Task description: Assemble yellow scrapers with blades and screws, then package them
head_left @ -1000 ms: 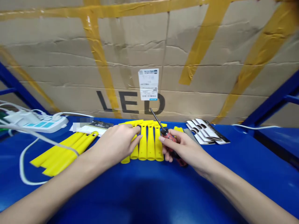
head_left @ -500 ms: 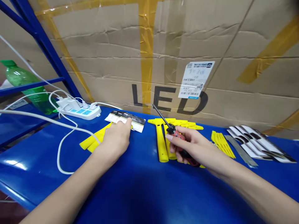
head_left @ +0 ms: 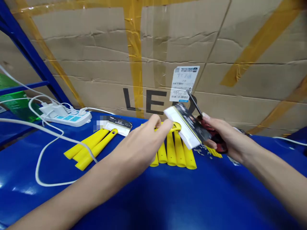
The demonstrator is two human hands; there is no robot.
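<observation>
Left hand (head_left: 146, 140) is gripping a yellow plastic loop-ended piece (head_left: 177, 127) with a flat black-and-white card (head_left: 188, 124), above the yellow tubular plastic handles (head_left: 171, 150). Right hand (head_left: 230, 137) is holding a slim red-and-black screwdriver (head_left: 196, 105) tip-up, likely sparing the card.

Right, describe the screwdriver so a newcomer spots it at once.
Find the large cardboard box, then drop to the right hand in front of it. The screwdriver is in its grasp; unlike the yellow handles nearby, it has a thin dark shaft and red and black grip.
</observation>
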